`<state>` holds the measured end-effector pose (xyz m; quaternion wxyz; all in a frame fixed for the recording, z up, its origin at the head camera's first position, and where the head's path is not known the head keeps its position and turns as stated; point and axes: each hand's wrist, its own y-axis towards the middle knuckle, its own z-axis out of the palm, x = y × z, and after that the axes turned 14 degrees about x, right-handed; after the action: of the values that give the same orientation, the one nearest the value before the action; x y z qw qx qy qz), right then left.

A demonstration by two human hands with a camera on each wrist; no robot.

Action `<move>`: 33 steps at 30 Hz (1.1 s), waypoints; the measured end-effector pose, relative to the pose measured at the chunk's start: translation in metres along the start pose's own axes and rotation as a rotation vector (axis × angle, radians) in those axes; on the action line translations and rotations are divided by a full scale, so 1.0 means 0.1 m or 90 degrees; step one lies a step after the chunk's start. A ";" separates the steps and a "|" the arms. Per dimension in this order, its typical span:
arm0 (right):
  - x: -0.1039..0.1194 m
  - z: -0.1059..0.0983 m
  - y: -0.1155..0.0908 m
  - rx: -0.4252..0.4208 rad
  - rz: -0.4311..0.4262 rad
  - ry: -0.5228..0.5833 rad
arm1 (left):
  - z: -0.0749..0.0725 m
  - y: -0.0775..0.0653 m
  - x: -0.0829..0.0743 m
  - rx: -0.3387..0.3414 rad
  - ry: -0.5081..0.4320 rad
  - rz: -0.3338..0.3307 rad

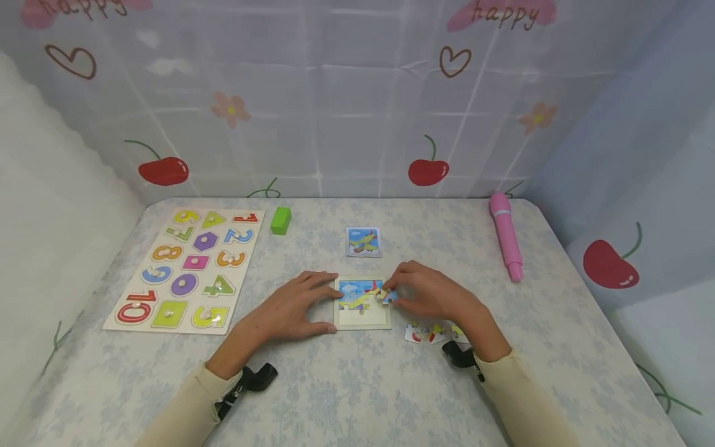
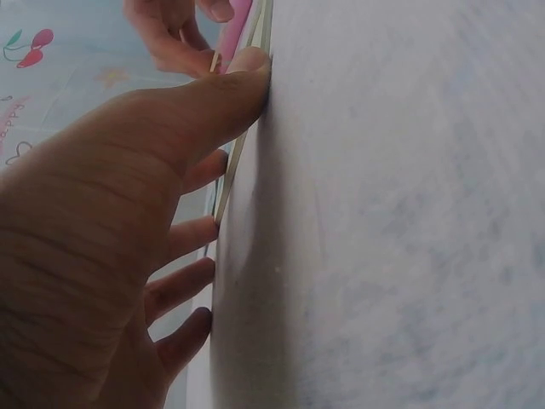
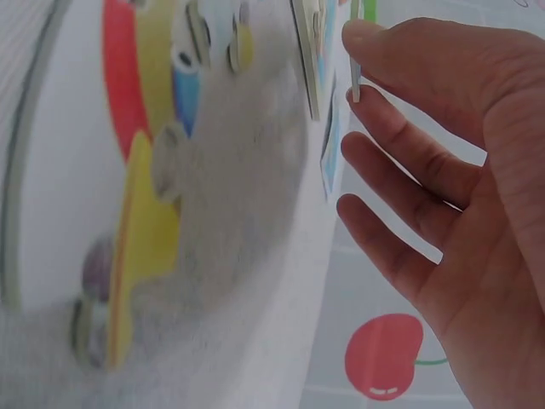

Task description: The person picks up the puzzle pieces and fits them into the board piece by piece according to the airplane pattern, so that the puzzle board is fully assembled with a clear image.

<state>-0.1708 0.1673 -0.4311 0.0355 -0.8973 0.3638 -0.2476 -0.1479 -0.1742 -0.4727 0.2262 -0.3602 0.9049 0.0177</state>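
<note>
In the head view a small jigsaw tray (image 1: 364, 320) lies mid-table, its upper part filled with joined pieces showing blue sky and an aeroplane. My left hand (image 1: 290, 307) rests against the tray's left edge, with fingers spread and the thumb near the lower corner. Over the tray's right side, my right hand (image 1: 432, 290) pinches a puzzle piece (image 1: 389, 297) between thumb and index finger. In the right wrist view that puzzle piece (image 3: 356, 64) appears edge-on, the other fingers loosely bent. Several loose puzzle pieces (image 1: 426, 334) lie below the right hand.
Behind the tray lies a small aeroplane picture (image 1: 364, 241). A number-and-shape board (image 1: 167, 273) fills the left side, with a green block (image 1: 281, 221) beside it. At the back right lies a pink microphone-shaped toy (image 1: 506, 237). A patterned curtain (image 1: 346, 99) hangs behind the table.
</note>
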 end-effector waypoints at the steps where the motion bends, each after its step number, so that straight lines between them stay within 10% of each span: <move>1: 0.01 0.01 0.02 0.004 0.002 0.000 | 0.00 0.00 0.00 0.000 0.000 0.001; 33: 0.17 0.14 0.18 -0.003 -0.026 -0.066 | -0.01 0.00 -0.06 0.004 0.001 -0.010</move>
<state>-0.1647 0.1408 -0.4409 0.0474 -0.9162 0.3435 -0.2007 -0.1449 -0.1702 -0.4691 0.2266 -0.3664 0.9023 0.0130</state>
